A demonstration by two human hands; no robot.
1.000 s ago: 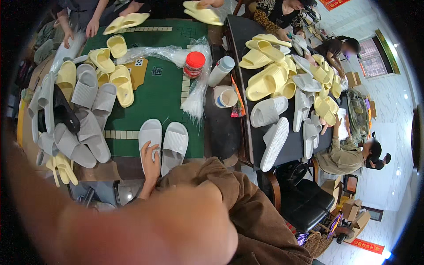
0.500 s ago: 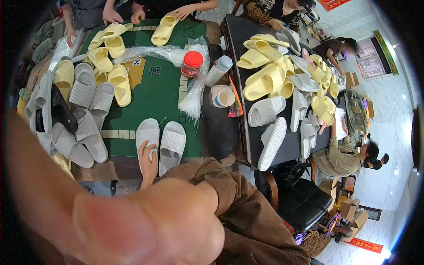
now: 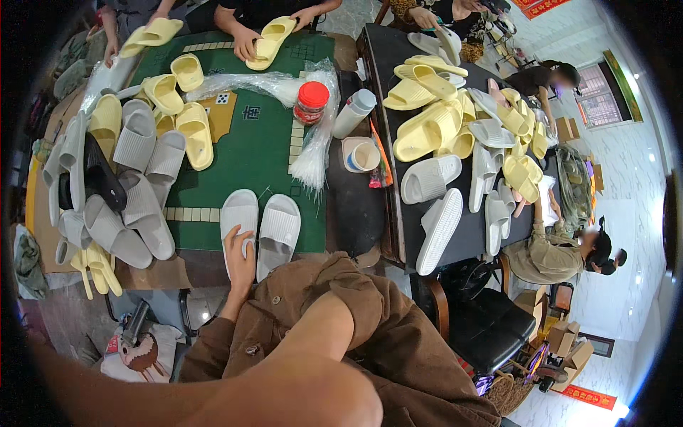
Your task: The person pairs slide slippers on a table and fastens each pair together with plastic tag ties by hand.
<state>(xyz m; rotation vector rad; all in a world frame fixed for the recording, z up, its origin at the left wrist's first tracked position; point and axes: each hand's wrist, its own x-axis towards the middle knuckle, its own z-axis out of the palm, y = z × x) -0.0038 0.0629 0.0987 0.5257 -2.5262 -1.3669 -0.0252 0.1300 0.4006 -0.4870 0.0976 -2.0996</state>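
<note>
My left hand (image 3: 240, 255) rests on a light grey slide slipper (image 3: 240, 206), its slightly bent fingers apart over the strap. To its right lies a matching grey slipper (image 3: 279, 231), toe end away from me. My right forearm (image 3: 324, 334) comes from a rolled brown sleeve and runs down toward the camera. Blurred skin of my right hand (image 3: 235, 398) fills the lower edge, with no finger visible. On my left, grey slippers (image 3: 135, 142) are heaped with yellow slippers (image 3: 193, 135) and a black one (image 3: 102, 174).
A red-lidded jar (image 3: 311, 103), white bottle (image 3: 354, 114) and paper cup (image 3: 363, 156) stand right of the green mat (image 3: 249, 156). Clear plastic bags (image 3: 313, 156) lie nearby. Yellow and grey slippers (image 3: 427, 128) cover the black table. Across from me, a co-worker's hands hold a yellow slipper (image 3: 272, 44).
My right arm has shifted lower, uncovering the floor and bag at lower left. A co-worker at upper left has lifted yellow slippers; another now has both hands on one. My left hand stays put.
</note>
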